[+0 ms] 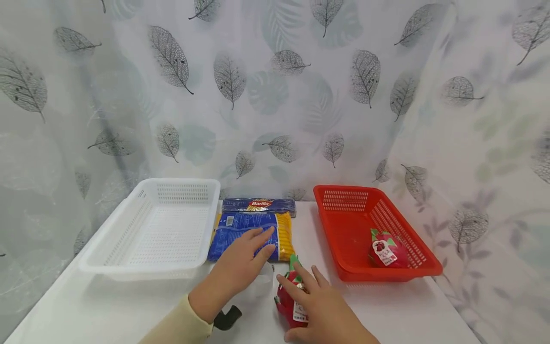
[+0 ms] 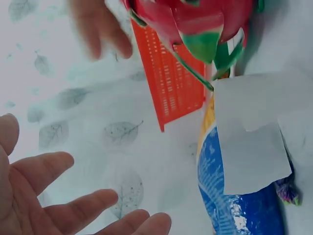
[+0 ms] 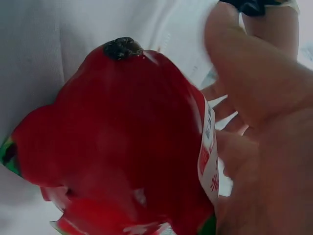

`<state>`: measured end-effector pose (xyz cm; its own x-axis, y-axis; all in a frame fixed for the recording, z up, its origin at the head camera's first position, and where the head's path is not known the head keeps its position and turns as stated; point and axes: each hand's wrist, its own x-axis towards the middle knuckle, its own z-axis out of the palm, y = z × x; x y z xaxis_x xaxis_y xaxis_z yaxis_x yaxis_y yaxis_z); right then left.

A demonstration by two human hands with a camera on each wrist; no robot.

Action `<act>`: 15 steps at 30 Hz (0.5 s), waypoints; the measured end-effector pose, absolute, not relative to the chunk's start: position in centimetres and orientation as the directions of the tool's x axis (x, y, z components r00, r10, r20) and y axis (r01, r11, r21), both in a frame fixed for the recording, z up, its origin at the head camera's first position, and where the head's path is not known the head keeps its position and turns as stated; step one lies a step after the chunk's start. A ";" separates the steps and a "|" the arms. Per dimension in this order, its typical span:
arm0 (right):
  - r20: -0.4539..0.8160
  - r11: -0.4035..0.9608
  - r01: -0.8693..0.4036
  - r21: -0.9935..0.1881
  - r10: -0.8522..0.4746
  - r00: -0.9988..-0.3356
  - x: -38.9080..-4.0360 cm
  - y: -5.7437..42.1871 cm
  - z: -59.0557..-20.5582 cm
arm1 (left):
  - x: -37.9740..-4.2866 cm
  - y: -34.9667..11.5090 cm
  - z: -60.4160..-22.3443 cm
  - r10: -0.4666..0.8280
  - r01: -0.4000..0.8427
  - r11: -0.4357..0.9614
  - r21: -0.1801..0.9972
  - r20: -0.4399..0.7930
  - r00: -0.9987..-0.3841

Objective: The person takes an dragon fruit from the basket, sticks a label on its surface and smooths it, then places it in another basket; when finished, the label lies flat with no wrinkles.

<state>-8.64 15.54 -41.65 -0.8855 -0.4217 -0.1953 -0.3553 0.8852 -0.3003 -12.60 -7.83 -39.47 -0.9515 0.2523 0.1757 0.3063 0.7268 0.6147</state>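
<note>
A dragon fruit (image 1: 284, 306) with a white label lies on the table at the front, below my right hand (image 1: 320, 306). That hand's fingers are spread over the fruit's label side. In the right wrist view the red fruit (image 3: 132, 142) fills the middle, with the hand beside it; whether they touch I cannot tell. My left hand (image 1: 240, 263) hovers with extended fingers in front of a blue and yellow pasta bag (image 1: 249, 234), holding nothing. The left wrist view shows its fingers (image 2: 80, 210) spread apart. A flat white piece (image 2: 249, 132) partly covers the bag there, with a small purple tip beside it.
A white basket (image 1: 92, 258) stands at the left. The red basket (image 1: 343, 270) at the right contains another dragon fruit (image 1: 388, 251). Behind the pasta bag lies a blue Barilla spaghetti box (image 1: 236, 204). A leaf-patterned curtain (image 1: 266, 114) hangs behind the table.
</note>
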 end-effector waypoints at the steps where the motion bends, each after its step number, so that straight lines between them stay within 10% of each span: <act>1: -0.211 0.893 -0.353 -0.278 -0.415 -0.885 -8.8 15.4 -41.7 | -12.6 -7.9 -39.5 0.244 0.296 0.725 0.621 0.170 -0.955; 15: -0.312 0.904 -0.240 -0.353 -0.356 -0.881 -9.1 14.7 -41.4 | -12.8 -7.9 -39.8 0.247 0.255 0.753 0.606 0.099 -0.964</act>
<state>-9.10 14.67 -41.35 -0.8809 -0.3558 -0.3121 -0.2400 0.9042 -0.3533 -12.77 -7.88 -39.79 -0.9639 0.2475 0.0987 0.2554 0.7532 0.6062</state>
